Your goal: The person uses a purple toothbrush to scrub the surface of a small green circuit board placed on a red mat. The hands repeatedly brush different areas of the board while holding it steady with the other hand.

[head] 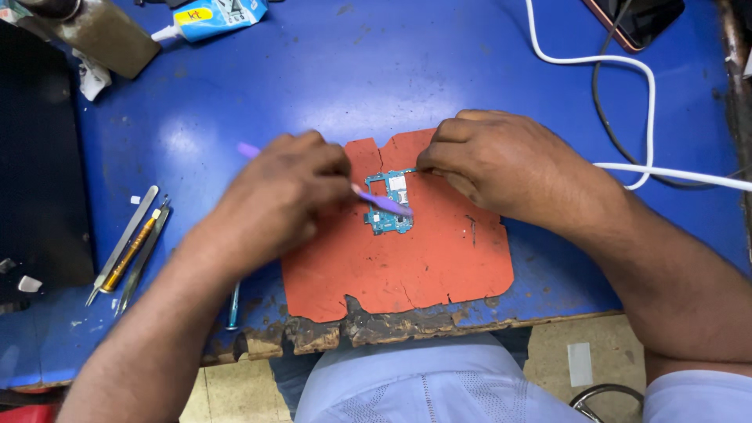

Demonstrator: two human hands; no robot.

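1. Workbench (486,70): blue surface. Its near edge at 6 o'clock is chipped and worn down to bare wood.
2. Orange mat (407,266): lies flat on the workbench, just beyond the near edge, at centre.
3. Tweezers and metal tools (129,251): lie side by side on the workbench at 8 o'clock, well apart from the mat.
4. Left hand (274,196): fingers closed around a purple brush (380,202). The handle end projects past the hand toward 10 o'clock; the working end rests on the circuit board.
5. Circuit board (389,205): small, blue-green, lying on the upper middle of the orange mat, between the two hands.
6. Right hand (501,164): fingers curled together, fingertips touching the board's top right corner, pinning it to the mat.
7. White cable (627,70): runs from 12 o'clock, loops behind the right hand and exits at 3 o'clock.
8. Glue tube (211,17): blue and white, lying at 11 o'clock on the far edge.
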